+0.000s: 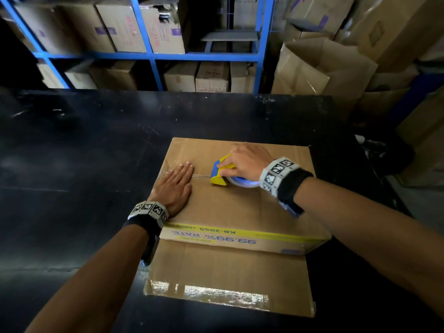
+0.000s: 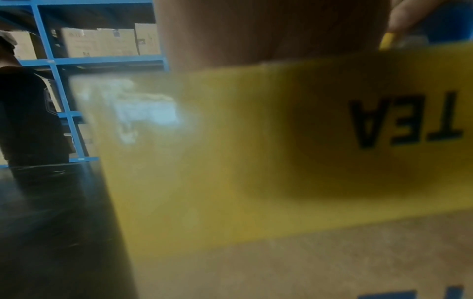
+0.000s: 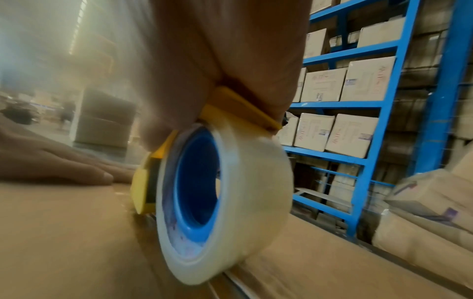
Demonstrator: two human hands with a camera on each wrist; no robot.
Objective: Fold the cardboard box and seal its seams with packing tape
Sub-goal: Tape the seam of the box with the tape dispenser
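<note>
1. Lay on the black tabletop [image 1: 96, 152], toward its near right part: the cardboard box [image 1: 240, 212], folded shut on top, a lower flap [image 1: 228, 275] spread flat toward the wearer.
2. Bore a yellow band [image 1: 240, 233] with inverted blue print along the near side wall; showed as a blurred yellow strip in the left wrist view [image 2: 256, 151].
3. Rested flat on the box top near its left edge: the left hand [image 1: 174, 186], palm down, fingers straight and together, tips beside the centre seam [image 1: 201, 176].
4. Curled over and clamped on the tape dispenser [image 1: 222, 173]: the right hand [image 1: 247, 162], set on the box top just right of the left hand's fingertips.
5. Seen clearly from the right wrist: yellow dispenser body [image 3: 143, 190], clear tape roll [image 3: 256, 192] on a blue core [image 3: 194, 182], roll edge touching the cardboard over the seam.
6. Glossy tape already stuck along the box's left top edge [image 1: 165, 168] and across the lower flap's near edge [image 1: 216, 294].
7. Stood behind the tabletop: a blue shelving rack [image 1: 149, 55] packed with cartons [image 1: 165, 27]; more loose cartons [image 1: 319, 66] piled to the right.
8. Worn on both wrists: bands with black-and-white markers [image 1: 278, 173].
</note>
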